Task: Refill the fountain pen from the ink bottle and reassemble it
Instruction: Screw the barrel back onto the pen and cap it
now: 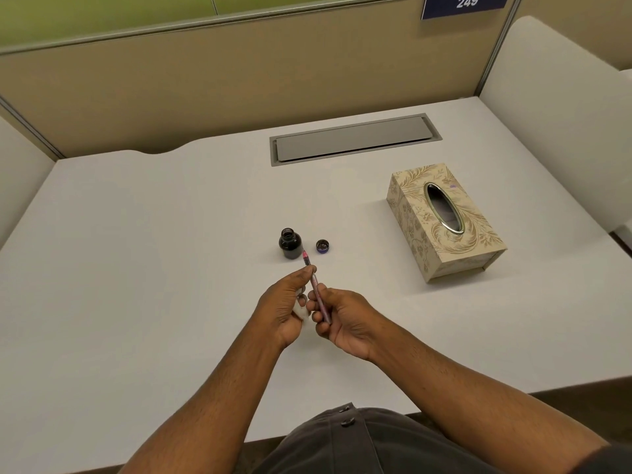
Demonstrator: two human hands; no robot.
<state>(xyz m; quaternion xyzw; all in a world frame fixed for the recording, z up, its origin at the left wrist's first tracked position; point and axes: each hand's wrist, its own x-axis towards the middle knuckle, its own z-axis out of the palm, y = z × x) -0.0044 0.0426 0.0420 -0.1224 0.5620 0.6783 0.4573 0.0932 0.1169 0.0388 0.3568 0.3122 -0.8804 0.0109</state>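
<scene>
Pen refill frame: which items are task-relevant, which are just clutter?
Job: pink slender fountain pen, held by both hands (left hand, right hand); open dark glass ink bottle; small dark screw cap; white tissue wad in left hand.
Lying about: beige floral tissue box; grey desk cable hatch.

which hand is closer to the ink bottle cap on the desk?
Left. The left hand sits just below the cap, its fingertips reaching up beside the pen. The right hand is lower and further toward the person, gripping the pen's lower end.

One ink bottle (290,243), one cap (322,246), one pen (317,289), one tissue box (444,220) and two hands are counted.
</scene>
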